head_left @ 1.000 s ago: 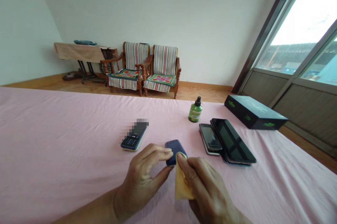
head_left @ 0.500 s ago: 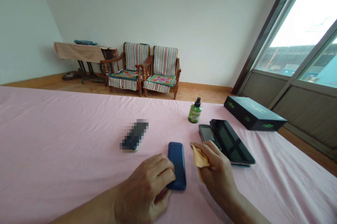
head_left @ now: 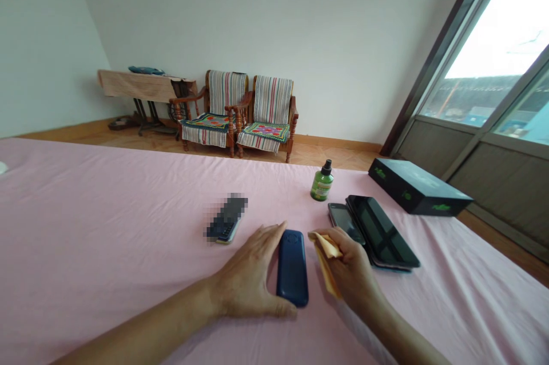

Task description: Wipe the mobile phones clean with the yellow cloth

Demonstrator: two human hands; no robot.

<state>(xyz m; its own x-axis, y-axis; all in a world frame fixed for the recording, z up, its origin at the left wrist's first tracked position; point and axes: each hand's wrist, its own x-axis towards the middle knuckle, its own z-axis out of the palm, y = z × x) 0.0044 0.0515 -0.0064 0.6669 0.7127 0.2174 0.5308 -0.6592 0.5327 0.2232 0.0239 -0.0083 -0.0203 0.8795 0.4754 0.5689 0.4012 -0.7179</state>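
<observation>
Item: navy-blue mobile phone (head_left: 292, 268), lying flat, long axis pointing away from the wearer, on a pink sheet (head_left: 107, 210), between both hands. Left hand (head_left: 244, 279): open, fingers spread, fingertips and thumb bracketing the phone's left side without clamping it. Right hand (head_left: 347, 270): fingers and thumb pinched together on a yellow cloth (head_left: 326, 256), just off the phone's right edge. Open sheet: wide to the left. Close ahead: blurred phone (head_left: 226, 218), left; black smartphone (head_left: 380, 233), right.

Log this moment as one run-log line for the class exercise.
left hand: beside blue phone | right hand: pinching yellow cloth | surface: pink sheet
</observation>
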